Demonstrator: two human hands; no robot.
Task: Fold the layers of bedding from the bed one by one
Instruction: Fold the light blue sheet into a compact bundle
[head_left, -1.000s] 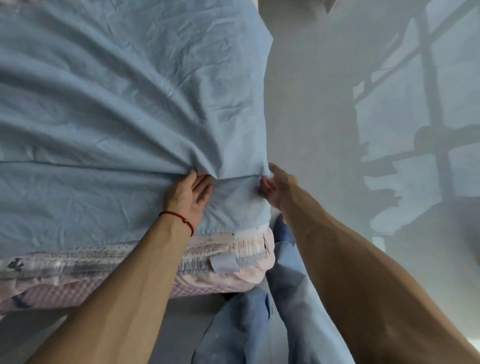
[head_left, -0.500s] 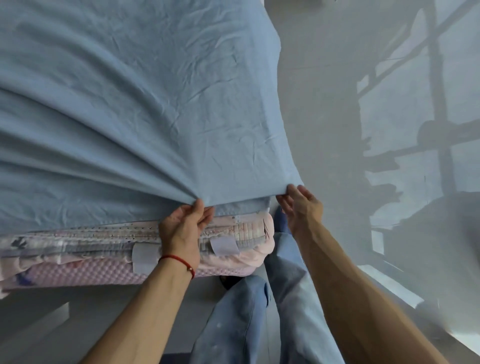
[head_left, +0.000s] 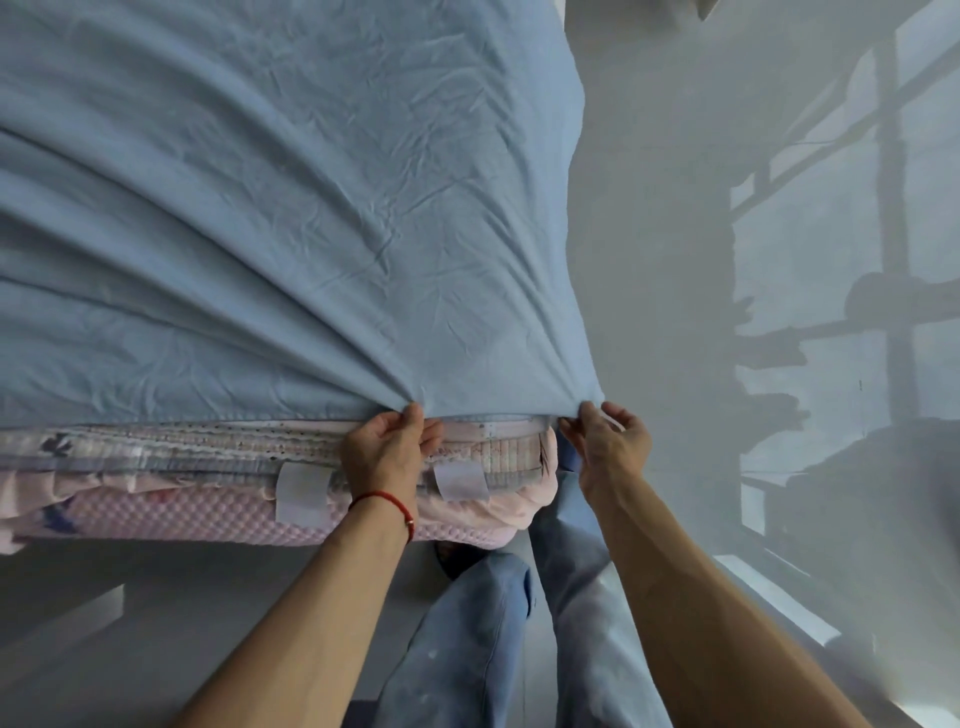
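Observation:
A light blue sheet (head_left: 291, 208) covers the top of the bed and is drawn taut, with creases fanning toward its near edge. My left hand (head_left: 387, 449), a red string on its wrist, pinches that near edge a little in from the corner. My right hand (head_left: 605, 441) pinches the sheet's near right corner, lifted just off the bed. Under the sheet lie stacked layers (head_left: 182, 452): a patterned pale quilt and a pink dimpled pad (head_left: 171, 517) with two white tabs.
The bed's right side borders a grey floor (head_left: 675, 208) with window-frame shadows and sunlit patches. My legs in blue jeans (head_left: 493, 639) stand at the bed's near right corner. More grey floor (head_left: 130, 623) lies below the bed's near edge.
Both hands have pulled the sheet's near edge toward me and up off the bed corner, uncovering the quilt and pink pad beneath. The right hand moved out to the corner.

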